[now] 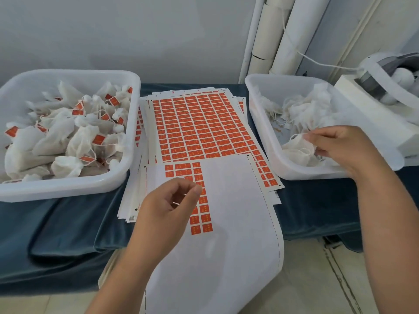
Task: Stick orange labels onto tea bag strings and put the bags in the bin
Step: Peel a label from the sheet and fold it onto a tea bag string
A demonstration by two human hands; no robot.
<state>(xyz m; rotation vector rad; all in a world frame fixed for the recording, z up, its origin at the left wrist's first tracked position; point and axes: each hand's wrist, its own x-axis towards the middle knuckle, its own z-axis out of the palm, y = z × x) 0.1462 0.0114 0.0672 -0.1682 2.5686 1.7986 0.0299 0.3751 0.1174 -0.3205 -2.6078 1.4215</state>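
**teabag_newbie:** where's the bag being kept at this point?

**labelguy:** An unlabelled tea bag (pixel 299 147) is being gripped by the right hand (pixel 340 150), with the fingers (pixel 310 135) being curled round the white mesh. It's being held down inside the right bin (pixel 303 174), near the front wall. A heap of loose unlabelled bags (pixel 303 107) is being kept in the same bin, just behind it.

**teabag_newbie:** and the other hand?

**labelguy:** The left hand (pixel 167 207) is being held above the half-used sheet (pixel 231 200), over the strip of orange labels (pixel 201 220) on it. Its fingers are being kept loosely curled, thumb and forefinger close together. Whether anything is being pinched there can't be told tbh.

**teabag_newbie:** what's around all that?

**labelguy:** A full label sheet (pixel 199 128) is being carried on a paper stack between the two bins. Its near edge is being overlapped by the half-used sheet, which is being left hanging off the tabletop edge. Labelled bags (pixel 56 137) are being kept piled in the left bin (pixel 68 189). The tabletop is being covered by a dark blue cloth (pixel 68 223). A white machine (pixel 374 105) is being kept just beside the right bin, with white pipes (pixel 288 35) against the wall behind.
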